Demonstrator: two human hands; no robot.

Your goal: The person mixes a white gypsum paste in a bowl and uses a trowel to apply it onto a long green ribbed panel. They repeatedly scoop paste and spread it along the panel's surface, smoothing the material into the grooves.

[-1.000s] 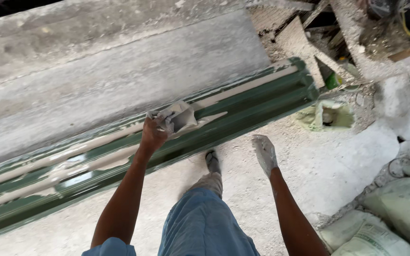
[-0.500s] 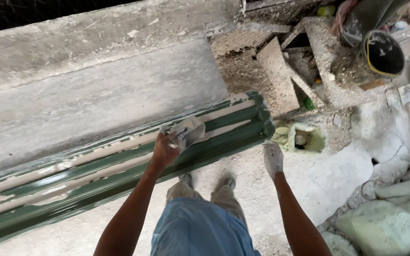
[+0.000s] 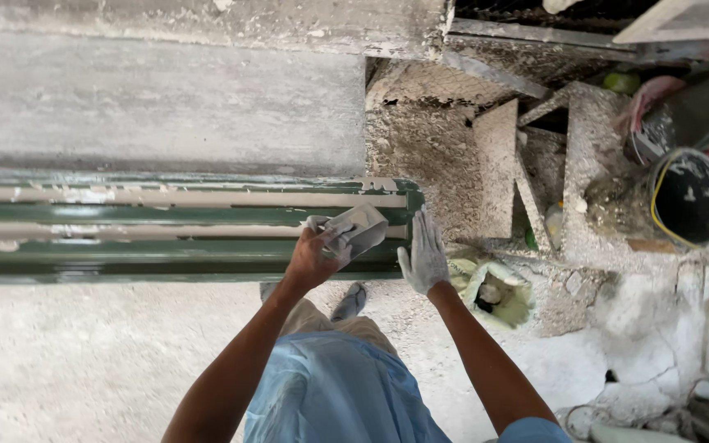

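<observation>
Item: green metal door frame [image 3: 166, 246], lying flat across the dusty concrete floor [image 3: 84, 361], its ribbed channels streaked with pale filler [image 3: 207, 199] along most of their length.

Tool: small flat putty blade [image 3: 361, 226], caked white, pressed at the frame's right end, just short of the end edge.

Left hand [image 3: 315, 256]: fingers closed around the blade, tilting it onto the middle channel.

Right hand [image 3: 423, 256]: fingers spread and empty, palm resting against the frame's right end corner, whitened with filler.

Step, as judged: spreading filler along the last stretch of the frame.

Next move, as judged: calls for a steady drag with even pressure to the end edge, the frame braced against sliding.

Surroundings: broken concrete slabs [image 3: 498, 164] beyond the end; black bucket [image 3: 687, 197] further right; crumpled yellowish bag [image 3: 490, 287] near the right hand.
</observation>
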